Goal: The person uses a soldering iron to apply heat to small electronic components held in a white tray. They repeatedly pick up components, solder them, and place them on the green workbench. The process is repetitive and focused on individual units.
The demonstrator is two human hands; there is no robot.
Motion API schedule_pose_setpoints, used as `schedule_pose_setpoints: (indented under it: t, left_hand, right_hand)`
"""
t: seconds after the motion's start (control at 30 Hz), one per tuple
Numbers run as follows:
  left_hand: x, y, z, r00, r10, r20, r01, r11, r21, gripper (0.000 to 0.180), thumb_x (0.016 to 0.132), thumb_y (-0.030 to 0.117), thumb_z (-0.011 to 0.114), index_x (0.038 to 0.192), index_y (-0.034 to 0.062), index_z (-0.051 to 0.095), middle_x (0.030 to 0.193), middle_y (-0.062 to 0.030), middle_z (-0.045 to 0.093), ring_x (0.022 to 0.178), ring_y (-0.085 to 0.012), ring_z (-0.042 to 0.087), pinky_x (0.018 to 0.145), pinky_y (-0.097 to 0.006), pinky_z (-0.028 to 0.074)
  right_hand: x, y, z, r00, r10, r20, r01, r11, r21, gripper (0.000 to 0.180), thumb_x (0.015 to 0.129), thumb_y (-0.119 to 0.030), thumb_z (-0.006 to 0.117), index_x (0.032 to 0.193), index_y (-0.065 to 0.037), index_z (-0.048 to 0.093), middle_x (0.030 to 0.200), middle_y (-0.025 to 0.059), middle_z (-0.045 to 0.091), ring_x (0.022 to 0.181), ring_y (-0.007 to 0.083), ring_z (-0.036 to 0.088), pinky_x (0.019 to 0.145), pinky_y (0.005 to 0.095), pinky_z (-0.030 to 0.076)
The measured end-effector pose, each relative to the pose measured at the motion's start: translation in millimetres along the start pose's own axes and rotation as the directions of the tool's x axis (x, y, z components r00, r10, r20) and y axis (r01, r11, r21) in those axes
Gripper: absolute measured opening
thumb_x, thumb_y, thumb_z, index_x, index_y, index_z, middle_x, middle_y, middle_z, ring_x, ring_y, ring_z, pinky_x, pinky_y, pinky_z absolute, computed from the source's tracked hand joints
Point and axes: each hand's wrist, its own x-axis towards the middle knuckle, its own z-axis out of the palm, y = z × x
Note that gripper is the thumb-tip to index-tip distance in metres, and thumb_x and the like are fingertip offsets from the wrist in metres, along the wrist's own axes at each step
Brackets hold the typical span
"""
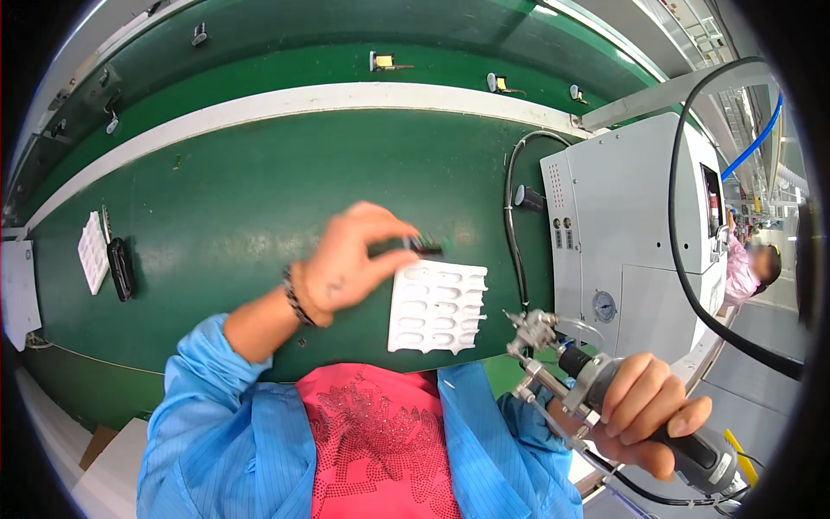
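Observation:
My left hand [346,255] reaches over the green table [259,190], thumb and fingers pinched on a small dark part with green on it [425,246]. That part is smeared by motion, and its exact kind cannot be made out. It hovers at the far edge of a white moulded tray [439,309] with rows of oval pockets. At the lower right my right hand [644,411] wraps round the body of an electric screwdriver [705,458]. Its metal head [534,333] points up and left, beside the tray and apart from it.
A grey machine [614,216] with a dial stands at the right, a black hose running beside it. Behind a white rail [328,97], small parts with yellow coils [380,61] sit on a green strip. Another white tray [93,253] and a black case [122,269] lie left. A person [748,268] is far right.

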Motion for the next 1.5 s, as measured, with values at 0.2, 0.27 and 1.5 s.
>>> schedule_pose_setpoints:
  t: [0.2,0.27,1.5]
  left_hand:
    - [88,-80,-131,0.887,0.117,-0.446,0.230,0.727,0.648,0.034,0.083,0.023,0.074,0.108,-0.0003,0.069,0.112,-0.0195,0.069,0.104,-0.0372,0.062,0.094,-0.041,0.048]
    - [113,-94,-148,0.850,0.315,-0.422,0.182,0.577,0.796,0.038,0.086,0.020,0.071,0.119,0.0029,0.063,0.117,-0.0166,0.066,0.112,-0.0351,0.059,0.098,-0.043,0.046]
    - [-22,-17,64,0.989,0.145,0.000,-0.144,0.983,0.112,0.031,0.074,0.004,0.079,0.105,0.0036,0.072,0.105,-0.0112,0.072,0.108,-0.0305,0.065,0.092,-0.040,0.051]
  right_hand:
    - [-10,3,-4,0.998,-0.058,-0.005,0.058,0.997,-0.048,0.039,0.090,-0.033,0.074,0.095,-0.008,0.044,0.058,-0.0011,0.053,0.046,0.0079,0.053,0.042,0.0194,0.047]
    - [-12,7,-7,0.999,-0.051,0.011,0.051,0.998,-0.032,0.039,0.090,-0.032,0.074,0.095,-0.008,0.044,0.058,-0.0008,0.053,0.046,0.0080,0.053,0.042,0.0196,0.047]
    - [-15,72,1,0.996,0.023,0.086,-0.032,0.994,0.105,0.043,0.083,-0.026,0.081,0.096,-0.002,0.047,0.064,0.0051,0.057,0.047,0.0169,0.056,0.043,0.0298,0.046]
